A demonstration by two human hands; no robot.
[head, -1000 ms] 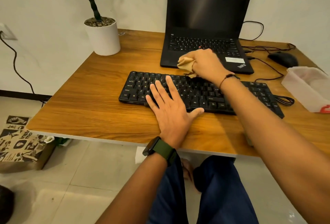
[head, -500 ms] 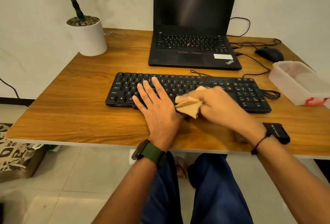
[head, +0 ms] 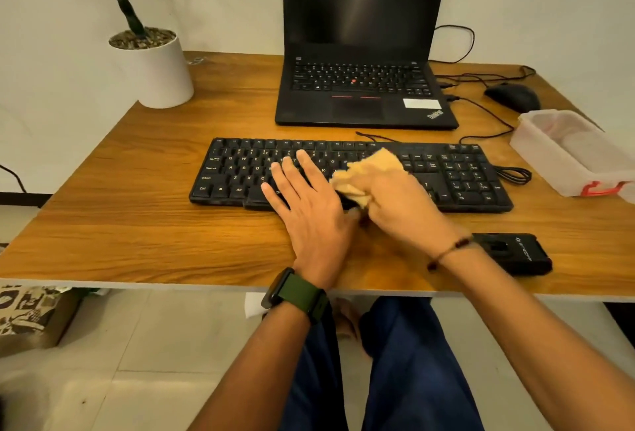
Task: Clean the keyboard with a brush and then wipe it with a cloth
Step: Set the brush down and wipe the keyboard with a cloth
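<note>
A black keyboard (head: 457,176) lies across the middle of the wooden desk (head: 144,231). My left hand (head: 309,210) lies flat on its left-middle keys, fingers straight and spread. My right hand (head: 402,210) grips a bunched tan cloth (head: 371,169) and presses it on the keys just right of my left hand; the hand is motion-blurred. A black brush-like tool (head: 512,253) lies on the desk near the front edge, right of my right wrist.
An open black laptop (head: 364,87) stands behind the keyboard. A white plant pot (head: 161,69) sits at the back left. A black mouse (head: 513,95) with cables and a clear plastic box (head: 570,152) with a red clasp sit at the right.
My right hand with the cloth came from the keyboard's far edge to its front, then back up onto the middle keys. My left hand stays flat on the keyboard.
</note>
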